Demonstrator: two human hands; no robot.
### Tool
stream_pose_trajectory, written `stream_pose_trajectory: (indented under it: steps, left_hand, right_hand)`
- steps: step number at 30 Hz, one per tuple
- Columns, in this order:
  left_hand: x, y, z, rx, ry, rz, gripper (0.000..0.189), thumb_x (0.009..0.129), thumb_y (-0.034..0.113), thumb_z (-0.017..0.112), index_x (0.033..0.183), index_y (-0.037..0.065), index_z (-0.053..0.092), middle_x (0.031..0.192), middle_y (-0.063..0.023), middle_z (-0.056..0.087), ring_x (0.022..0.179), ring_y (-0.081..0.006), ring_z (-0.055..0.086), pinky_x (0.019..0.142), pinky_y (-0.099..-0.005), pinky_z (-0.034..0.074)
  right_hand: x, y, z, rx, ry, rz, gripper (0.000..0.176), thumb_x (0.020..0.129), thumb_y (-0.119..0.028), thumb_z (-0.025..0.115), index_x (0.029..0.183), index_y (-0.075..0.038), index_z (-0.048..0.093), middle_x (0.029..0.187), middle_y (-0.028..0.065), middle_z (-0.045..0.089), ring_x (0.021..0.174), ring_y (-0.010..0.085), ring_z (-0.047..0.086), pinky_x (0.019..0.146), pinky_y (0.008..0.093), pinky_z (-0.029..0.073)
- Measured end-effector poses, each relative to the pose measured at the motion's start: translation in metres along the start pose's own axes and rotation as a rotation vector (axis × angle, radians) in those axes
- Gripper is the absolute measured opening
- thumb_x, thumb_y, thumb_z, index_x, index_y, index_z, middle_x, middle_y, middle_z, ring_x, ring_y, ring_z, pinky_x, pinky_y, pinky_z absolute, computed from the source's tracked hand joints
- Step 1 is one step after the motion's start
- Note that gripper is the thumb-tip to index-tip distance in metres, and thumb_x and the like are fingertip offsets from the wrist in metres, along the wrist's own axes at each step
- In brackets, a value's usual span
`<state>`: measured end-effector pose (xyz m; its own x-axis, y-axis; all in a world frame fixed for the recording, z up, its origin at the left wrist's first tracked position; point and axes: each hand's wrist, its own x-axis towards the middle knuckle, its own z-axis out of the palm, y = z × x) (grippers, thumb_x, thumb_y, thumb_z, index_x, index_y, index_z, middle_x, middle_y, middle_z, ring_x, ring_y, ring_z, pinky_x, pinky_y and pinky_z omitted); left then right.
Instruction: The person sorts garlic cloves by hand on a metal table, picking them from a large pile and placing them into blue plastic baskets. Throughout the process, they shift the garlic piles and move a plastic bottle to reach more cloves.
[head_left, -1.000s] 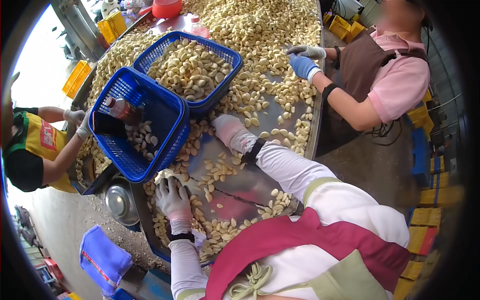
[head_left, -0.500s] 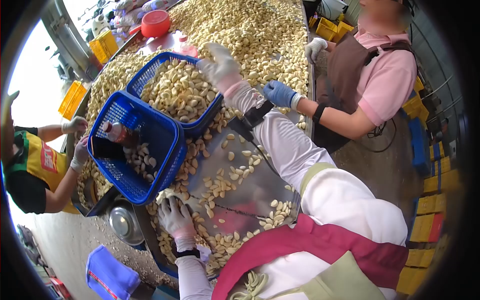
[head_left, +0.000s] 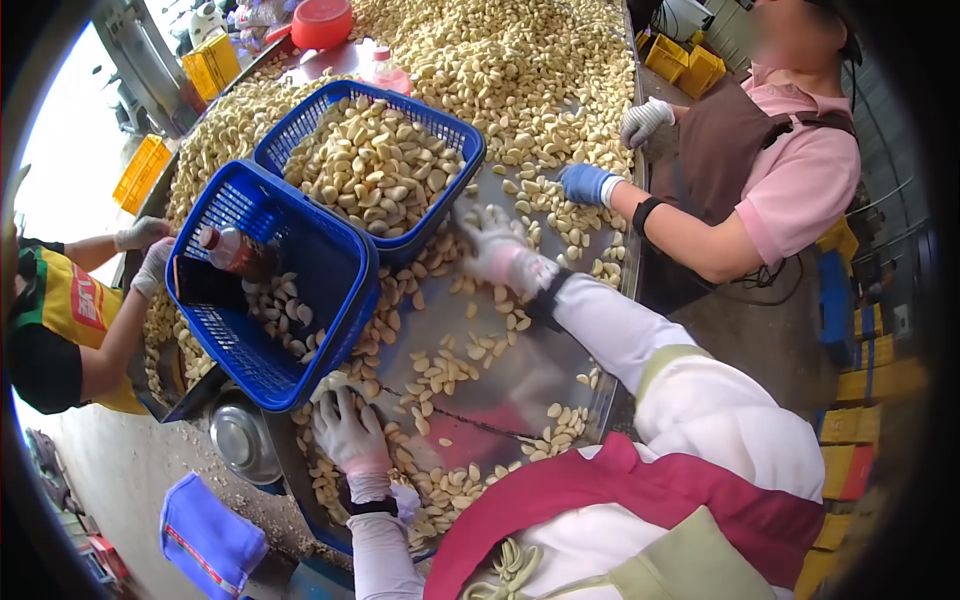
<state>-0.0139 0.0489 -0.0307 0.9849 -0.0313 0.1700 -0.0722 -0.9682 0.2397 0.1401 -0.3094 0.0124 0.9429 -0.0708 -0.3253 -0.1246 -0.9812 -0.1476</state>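
Note:
My right hand (head_left: 497, 248), in a pale glove, is low over the metal table (head_left: 500, 385) beside the right corner of a blue basket (head_left: 462, 130) heaped with peeled garlic cloves. Its fingers are spread and slightly blurred, with nothing visible in them. My left hand (head_left: 350, 437), also gloved, lies flat with fingers apart on loose garlic cloves at the near table edge. Just beyond it stands a second blue basket (head_left: 225, 335), which holds a bottle (head_left: 238, 252), a dark object and some cloves. Loose garlic cloves (head_left: 445, 372) are scattered between my hands.
A large garlic heap (head_left: 520, 75) covers the far table. A co-worker's blue-gloved hand (head_left: 588, 185) is on cloves at the right; another person's gloved hands (head_left: 150, 250) are at the left. A red basin (head_left: 321, 23) and a pink-based bottle (head_left: 385, 72) stand at the back.
My right hand has moved from above the heaped basket's edge back toward me, down to the table beside it. My left hand has stayed in place. The view has shifted slightly.

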Motion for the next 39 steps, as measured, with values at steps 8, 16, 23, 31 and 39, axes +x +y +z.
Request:
stream_pose_trajectory:
  steps: [8, 16, 23, 31, 39]
  left_hand:
    - [-0.001, -0.001, 0.003, 0.038, 0.015, 0.011, 0.049, 0.09, 0.027, 0.06, 0.135, 0.008, 0.061, 0.14, -0.0197, 0.056, 0.129, -0.0421, 0.049, 0.111, -0.0547, 0.037]
    - [0.002, 0.001, 0.0, 0.004, 0.017, -0.001, 0.047, 0.091, 0.027, 0.058, 0.134, 0.008, 0.062, 0.14, -0.0196, 0.056, 0.128, -0.0412, 0.05, 0.11, -0.0537, 0.038]
    - [-0.001, -0.001, 0.001, -0.001, -0.012, -0.011, 0.046, 0.092, 0.028, 0.058, 0.134, 0.009, 0.062, 0.141, -0.0187, 0.056, 0.13, -0.0418, 0.048, 0.112, -0.0539, 0.037]
    - [-0.003, -0.001, 0.003, 0.021, 0.025, -0.004, 0.043, 0.094, 0.027, 0.058, 0.132, 0.009, 0.064, 0.14, -0.0192, 0.057, 0.129, -0.0415, 0.05, 0.109, -0.0526, 0.04]
    - [-0.001, -0.001, 0.003, 0.009, 0.034, 0.005, 0.044, 0.092, 0.027, 0.058, 0.131, 0.008, 0.063, 0.139, -0.0208, 0.056, 0.129, -0.0418, 0.05, 0.109, -0.0533, 0.04]
  right_hand:
    - [-0.083, 0.05, -0.036, -0.153, -0.252, 0.035, 0.085, 0.087, -0.056, 0.063, 0.161, -0.028, 0.031, 0.17, 0.0199, 0.013, 0.154, 0.0465, 0.018, 0.124, 0.0568, 0.022]
    - [-0.158, 0.003, -0.008, -0.024, -0.613, -0.389, 0.054, 0.084, -0.034, 0.069, 0.133, -0.013, 0.058, 0.136, 0.0225, 0.054, 0.113, 0.0436, 0.064, 0.09, 0.0501, 0.057]
    - [-0.05, -0.036, 0.037, -0.189, 0.126, -0.537, 0.019, 0.086, -0.015, 0.069, 0.104, -0.011, 0.073, 0.102, 0.0114, 0.073, 0.098, 0.0323, 0.071, 0.086, 0.0418, 0.057]
    - [-0.062, 0.016, -0.004, 0.362, -0.094, -0.344, 0.028, 0.082, -0.012, 0.068, 0.108, -0.007, 0.074, 0.102, 0.0141, 0.072, 0.1, 0.0331, 0.07, 0.087, 0.0406, 0.057]
    - [-0.108, 0.017, 0.011, -0.05, -0.391, -0.18, 0.025, 0.086, -0.021, 0.071, 0.107, -0.007, 0.073, 0.107, 0.0165, 0.069, 0.102, 0.0366, 0.07, 0.089, 0.0435, 0.056]
